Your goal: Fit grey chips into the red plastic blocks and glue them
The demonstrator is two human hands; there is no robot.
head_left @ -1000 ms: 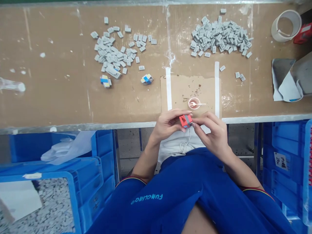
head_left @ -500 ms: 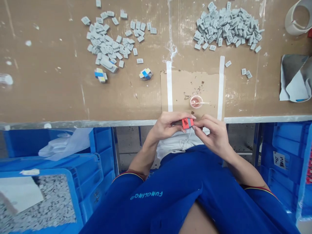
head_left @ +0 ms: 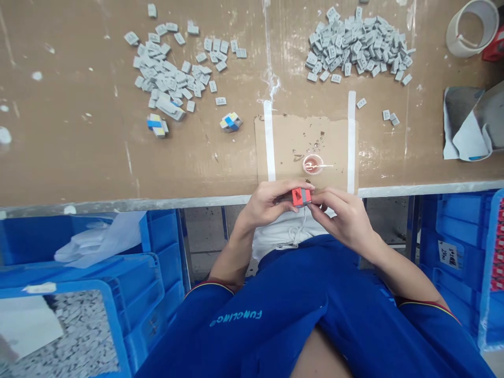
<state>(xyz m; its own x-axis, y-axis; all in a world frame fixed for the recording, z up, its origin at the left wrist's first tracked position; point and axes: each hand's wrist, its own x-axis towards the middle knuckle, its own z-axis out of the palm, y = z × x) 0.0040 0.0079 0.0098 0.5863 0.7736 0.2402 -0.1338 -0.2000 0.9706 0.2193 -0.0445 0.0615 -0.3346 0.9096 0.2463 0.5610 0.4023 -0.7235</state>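
Observation:
My left hand point(head_left: 268, 202) grips a small red and grey plastic piece point(head_left: 301, 197) between thumb and fingers, just in front of the table edge. My right hand point(head_left: 342, 212) is closed in a pinch at the right side of that piece, its fingertips touching it. Whether the right fingers hold something small of their own is hidden. Beyond the hands, a small round cup point(head_left: 313, 172) of pinkish liquid with a thin white stick in it stands on a cardboard sheet point(head_left: 287, 136) taped down by two white strips.
Grey small parts lie in a left pile point(head_left: 173, 76) and a right pile point(head_left: 358, 44). Two blue-yellow-grey pieces point(head_left: 231, 122) sit nearer. At right are a tape roll point(head_left: 452, 31) and a cut-open container point(head_left: 488, 115). Blue crates point(head_left: 147, 294) flank me below the table.
The view has shifted slightly, so the table things appear further left. Both hands stay at the red and grey piece, with only slight finger movement.

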